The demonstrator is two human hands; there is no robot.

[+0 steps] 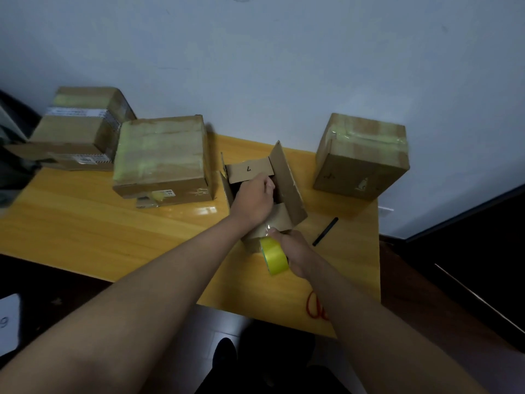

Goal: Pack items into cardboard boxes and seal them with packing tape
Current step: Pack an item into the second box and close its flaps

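Observation:
An open cardboard box [287, 177] stands in the middle of the yellow table [85, 228], its flaps up and a far flap marked with a digit. My left hand [252, 200] reaches into the box opening, fingers curled by the far flap; whether it holds anything is hidden. My right hand [292, 251] grips a roll of yellow packing tape [272, 255] against the box's near side, with a short clear strip pulled up toward the near flap.
A taped box [162, 157] sits left of the open one, and stacked boxes [79, 123] lie further left. Another taped box [360, 157] stands at the right rear. A black pen [325, 231] and a red cord [315, 308] lie near the table's right edge.

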